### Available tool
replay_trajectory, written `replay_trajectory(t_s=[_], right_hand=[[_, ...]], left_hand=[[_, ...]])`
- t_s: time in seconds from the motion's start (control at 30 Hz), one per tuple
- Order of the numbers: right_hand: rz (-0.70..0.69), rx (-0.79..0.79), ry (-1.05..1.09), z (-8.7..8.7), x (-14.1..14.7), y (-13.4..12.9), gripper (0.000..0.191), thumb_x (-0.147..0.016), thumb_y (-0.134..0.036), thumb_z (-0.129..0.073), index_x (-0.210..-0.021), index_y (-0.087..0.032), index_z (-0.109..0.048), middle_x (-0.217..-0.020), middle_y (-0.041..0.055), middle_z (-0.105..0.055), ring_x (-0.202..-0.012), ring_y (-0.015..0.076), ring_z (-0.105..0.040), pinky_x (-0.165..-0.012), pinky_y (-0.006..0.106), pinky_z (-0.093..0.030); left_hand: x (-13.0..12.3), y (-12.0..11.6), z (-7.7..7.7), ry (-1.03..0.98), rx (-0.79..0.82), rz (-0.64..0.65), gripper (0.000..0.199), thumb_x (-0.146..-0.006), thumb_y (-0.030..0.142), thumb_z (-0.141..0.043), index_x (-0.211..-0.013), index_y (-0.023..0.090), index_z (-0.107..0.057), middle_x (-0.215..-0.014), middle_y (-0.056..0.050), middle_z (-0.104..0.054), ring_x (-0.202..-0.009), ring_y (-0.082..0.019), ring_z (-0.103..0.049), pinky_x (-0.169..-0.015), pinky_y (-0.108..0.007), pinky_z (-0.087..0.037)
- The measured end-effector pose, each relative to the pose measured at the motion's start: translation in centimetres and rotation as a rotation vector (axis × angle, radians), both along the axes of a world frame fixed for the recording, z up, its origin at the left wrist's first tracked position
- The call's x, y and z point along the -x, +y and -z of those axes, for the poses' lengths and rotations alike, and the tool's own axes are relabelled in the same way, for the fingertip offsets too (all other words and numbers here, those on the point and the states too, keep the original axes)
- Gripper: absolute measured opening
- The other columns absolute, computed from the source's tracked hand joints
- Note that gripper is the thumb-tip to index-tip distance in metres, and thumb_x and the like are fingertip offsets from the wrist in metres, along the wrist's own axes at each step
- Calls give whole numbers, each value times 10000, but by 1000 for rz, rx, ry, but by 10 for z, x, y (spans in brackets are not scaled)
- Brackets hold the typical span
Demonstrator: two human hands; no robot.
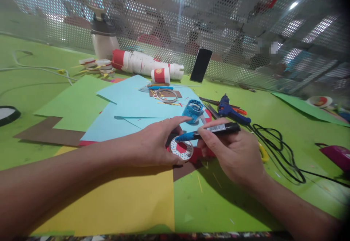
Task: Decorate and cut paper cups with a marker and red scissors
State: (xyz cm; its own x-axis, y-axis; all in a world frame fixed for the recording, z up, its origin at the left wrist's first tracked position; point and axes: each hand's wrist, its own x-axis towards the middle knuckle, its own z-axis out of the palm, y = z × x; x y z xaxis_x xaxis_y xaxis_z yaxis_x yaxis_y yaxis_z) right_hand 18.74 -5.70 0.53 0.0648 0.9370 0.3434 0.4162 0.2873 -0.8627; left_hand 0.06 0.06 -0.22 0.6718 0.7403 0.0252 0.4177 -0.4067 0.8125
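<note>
- Blue marking is apparently being done on a patterned disc (181, 150), lower centre of the frame; the tip of the marker (218, 128) is being held at its upper edge.
- The disc is being gripped by the left hand (149, 144), its thumb and fingers being parted around the rim.
- The marker is being pinched by closed fingers of the right hand (240, 155).
- A steady disc and light tip control are seemingly being called for.
- Space just beyond the hands is being taken up by a blue jar (193, 112); rightward reach is being hampered by a glue gun (231, 110) and black cord (286, 151).
</note>
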Motion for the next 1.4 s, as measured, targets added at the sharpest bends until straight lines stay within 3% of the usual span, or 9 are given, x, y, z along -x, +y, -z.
replay_trajectory(t_s=[0.37, 0.7, 1.1, 1.4], right_hand=[[59, -70, -66, 0, 5, -1, 189, -830, -360, -692, -745, -207, -621, -502, -46, -609, -372, 114, -551, -369, 231, -448], [39, 15, -14, -3, 4, -1, 219, -833, -375, -689, -716, -205, -614, -488, -36, -624, -373, 121, -583, -370, 211, -486], [109, -113, 34, -6, 5, -4, 230, -813, -406, -716, -715, -210, -648, -491, -39, -626, -365, 123, -592, -352, 216, -510], [78, -116, -41, -3, 2, -2, 152, -827, -310, -703, -733, -202, -652, -489, -47, -615, -365, 103, -567, -368, 195, -493]], left_hand=[[1, 0, -2, 12, 6, 17, 911, -646, 271, -775, -1462, 268, -371, -1152, -75, -659, -927, -232, -638, -758, -324, -519], [0, 1, -1, 22, 4, 19, 933, -644, 288, -786, -1472, 269, -357, -1187, -74, -641, -950, -234, -633, -765, -327, -516], [1, 1, 1, 8, 9, -1, 929, -639, 283, -794, -1466, 279, -371, -1115, -54, -671, -908, -222, -652, -745, -305, -519], [1, 2, 1, 19, -17, 19, 943, -642, 293, -803, -1473, 285, -359, -1162, -59, -661, -947, -230, -643, -769, -313, -514]])
